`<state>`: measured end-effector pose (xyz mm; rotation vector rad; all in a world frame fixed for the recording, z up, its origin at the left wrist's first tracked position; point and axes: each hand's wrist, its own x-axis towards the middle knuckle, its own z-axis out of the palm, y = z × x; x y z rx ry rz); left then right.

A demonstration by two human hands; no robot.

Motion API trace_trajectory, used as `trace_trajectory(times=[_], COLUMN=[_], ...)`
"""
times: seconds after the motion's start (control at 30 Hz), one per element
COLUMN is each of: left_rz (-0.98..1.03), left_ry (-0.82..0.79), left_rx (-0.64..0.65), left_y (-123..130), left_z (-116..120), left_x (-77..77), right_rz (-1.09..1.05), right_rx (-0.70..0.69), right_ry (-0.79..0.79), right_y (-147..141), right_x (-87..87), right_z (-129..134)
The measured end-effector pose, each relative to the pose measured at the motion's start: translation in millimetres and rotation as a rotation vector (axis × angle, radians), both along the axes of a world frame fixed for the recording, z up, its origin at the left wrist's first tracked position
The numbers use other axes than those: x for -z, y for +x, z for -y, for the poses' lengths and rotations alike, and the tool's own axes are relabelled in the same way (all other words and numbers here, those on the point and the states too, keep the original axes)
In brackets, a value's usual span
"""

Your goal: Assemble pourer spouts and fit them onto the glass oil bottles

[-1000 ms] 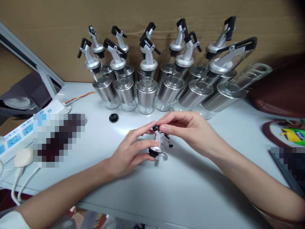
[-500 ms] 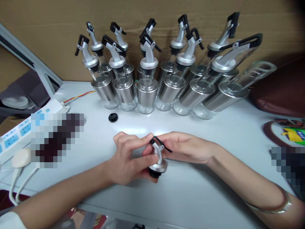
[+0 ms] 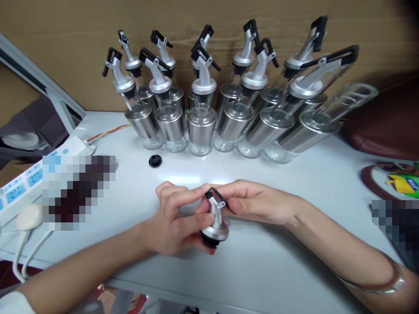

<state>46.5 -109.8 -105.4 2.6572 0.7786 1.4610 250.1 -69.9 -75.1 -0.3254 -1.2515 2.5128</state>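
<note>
Above the front part of the white table, my left hand [image 3: 175, 220] grips a silver pourer spout [image 3: 216, 218] with a black lever and black stopper, its thumb on the silver neck. My right hand [image 3: 252, 200] holds the same spout from the right, thumb by the lever; its other fingers are partly hidden behind the spout. The spout leans slightly, stopper down. A small round black cap [image 3: 155, 161] lies on the table beyond my left hand. Several glass bottles with steel bands stand behind, most topped with like spouts; the front right bottle [image 3: 321, 122] has an open neck.
A white power strip [image 3: 36, 174] with a plug and cables lies at the left, beside a blurred-out dark object. Red and yellow wires run behind it. A brown rounded object [image 3: 386, 117] and a yellow-green packet [image 3: 404, 184] are at the right. Cardboard [image 3: 98, 26] forms the backdrop.
The spout has tilted a little, its stopper end shifting left and slightly down. Both hands still hold it and have barely moved.
</note>
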Motion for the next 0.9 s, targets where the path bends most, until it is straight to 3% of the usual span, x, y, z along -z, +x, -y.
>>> trace_trajectory(times=[0.27,0.43,0.6,0.7,0.9], left_rz=[-0.011,-0.021,-0.038,-0.074,-0.160], left_ry=[-0.060,-0.190,-0.298,-0.310,-0.287], left_rx=[0.002,0.050,0.056,0.040,0.057], left_y=[-1.5,-2.4,-3.8,-4.6,-5.0], left_z=[-3.7,-8.4,-14.2,-16.8,-19.1], left_x=[-3.5,-3.3,-1.4,-2.3,-4.3], right_rz=[0.018,0.127,0.358,0.470,0.531], right_rx=[0.122,0.163,0.323,0.342,0.409], right_ry=[-0.042,-0.026,0.239,0.419,0.548], right_y=[-8.0,-6.5,-3.0,-1.5,1.4], right_x=[8.0,0.7,-14.7,-21.5,-28.4], right_z=[2.4,0.3,-5.0,-5.4,-2.2])
